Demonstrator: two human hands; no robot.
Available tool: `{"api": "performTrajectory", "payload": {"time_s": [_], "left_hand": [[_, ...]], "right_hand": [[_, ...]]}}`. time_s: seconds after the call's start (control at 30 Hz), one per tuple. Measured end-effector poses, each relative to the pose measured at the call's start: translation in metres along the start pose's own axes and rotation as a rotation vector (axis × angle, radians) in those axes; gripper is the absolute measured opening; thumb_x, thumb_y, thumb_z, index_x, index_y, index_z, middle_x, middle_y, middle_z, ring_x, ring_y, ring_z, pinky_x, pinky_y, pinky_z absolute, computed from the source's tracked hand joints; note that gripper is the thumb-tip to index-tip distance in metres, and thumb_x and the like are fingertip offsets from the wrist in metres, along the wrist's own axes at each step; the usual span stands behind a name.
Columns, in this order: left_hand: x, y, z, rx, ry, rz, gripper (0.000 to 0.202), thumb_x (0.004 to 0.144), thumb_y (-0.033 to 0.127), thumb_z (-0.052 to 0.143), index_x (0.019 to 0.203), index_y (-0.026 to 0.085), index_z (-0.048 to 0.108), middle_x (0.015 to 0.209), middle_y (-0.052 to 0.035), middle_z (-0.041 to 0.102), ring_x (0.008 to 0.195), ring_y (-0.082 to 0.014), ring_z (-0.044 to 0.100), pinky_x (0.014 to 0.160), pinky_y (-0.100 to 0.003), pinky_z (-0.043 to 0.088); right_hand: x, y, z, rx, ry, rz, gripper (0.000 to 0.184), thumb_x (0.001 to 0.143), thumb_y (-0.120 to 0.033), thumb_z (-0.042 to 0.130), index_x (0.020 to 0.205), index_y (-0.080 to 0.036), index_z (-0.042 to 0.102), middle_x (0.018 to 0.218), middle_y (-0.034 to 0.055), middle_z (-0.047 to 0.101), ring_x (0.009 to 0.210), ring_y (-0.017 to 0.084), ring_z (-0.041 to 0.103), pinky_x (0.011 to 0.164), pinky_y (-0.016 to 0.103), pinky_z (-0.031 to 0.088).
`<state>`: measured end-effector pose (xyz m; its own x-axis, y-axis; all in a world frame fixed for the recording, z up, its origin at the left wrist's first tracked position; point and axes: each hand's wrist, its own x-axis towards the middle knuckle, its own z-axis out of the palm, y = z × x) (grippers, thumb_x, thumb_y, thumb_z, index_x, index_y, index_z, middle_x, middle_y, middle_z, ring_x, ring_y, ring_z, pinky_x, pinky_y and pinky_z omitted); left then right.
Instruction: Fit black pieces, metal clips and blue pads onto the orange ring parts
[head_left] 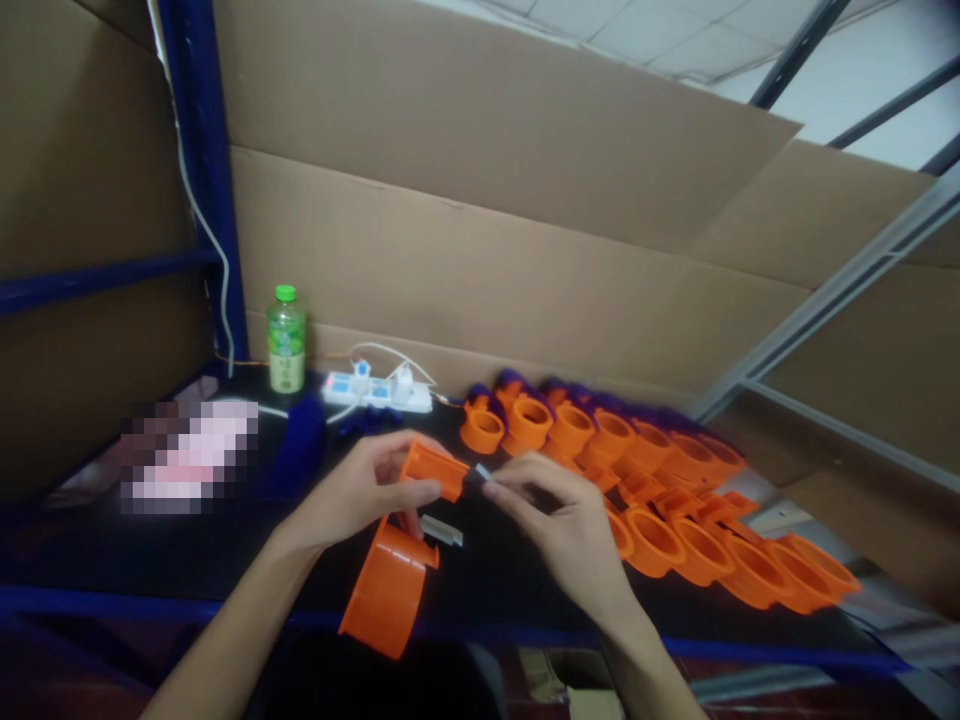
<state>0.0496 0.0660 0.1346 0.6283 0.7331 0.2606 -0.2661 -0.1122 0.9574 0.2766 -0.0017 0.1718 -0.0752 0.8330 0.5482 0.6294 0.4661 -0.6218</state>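
Observation:
My left hand (pixel 360 490) is closed on an orange plastic part (pixel 397 570): a round cup hanging low with a boxy arm (pixel 435 468) rising between my fingers. A small grey metal tab (pixel 442 530) sticks out of its side. My right hand (pixel 559 510) pinches a small dark and silver piece (pixel 480 473) against the end of the orange arm. Both hands hover over the front of the dark shelf (pixel 112 550).
Rows of several orange cup parts (pixel 675 520) lie to the right. At the back stand a green-capped bottle (pixel 286 340) and a white power strip (pixel 379 392) with plugs. A dark blue cloth (pixel 300 445) lies left. Cardboard walls (pixel 487 230) surround the shelf.

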Motion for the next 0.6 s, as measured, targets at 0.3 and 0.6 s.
{"api": "performTrajectory", "payload": {"time_s": [0.3, 0.6], "left_hand": [[0.002, 0.004, 0.006, 0.026, -0.005, -0.03, 0.032, 0.083, 0.034, 0.077, 0.109, 0.017, 0.068, 0.088, -0.0038, 0.07, 0.059, -0.0112, 0.068, 0.054, -0.02, 0.057], [0.003, 0.0, 0.011, 0.093, 0.026, -0.051, 0.029, 0.081, 0.032, 0.078, 0.105, 0.017, 0.069, 0.082, -0.0011, 0.069, 0.059, -0.0102, 0.066, 0.053, -0.02, 0.056]], "right_hand": [[0.007, -0.007, -0.005, -0.062, -0.134, -0.062, 0.021, 0.09, -0.03, 0.069, 0.073, -0.019, 0.069, 0.073, 0.0018, 0.062, 0.064, 0.013, 0.054, 0.06, 0.027, 0.042], [0.024, 0.0, -0.001, -0.016, -0.214, 0.156, 0.018, 0.082, -0.036, 0.075, 0.076, -0.019, 0.074, 0.071, 0.0008, 0.064, 0.064, 0.014, 0.054, 0.059, 0.027, 0.041]]}}
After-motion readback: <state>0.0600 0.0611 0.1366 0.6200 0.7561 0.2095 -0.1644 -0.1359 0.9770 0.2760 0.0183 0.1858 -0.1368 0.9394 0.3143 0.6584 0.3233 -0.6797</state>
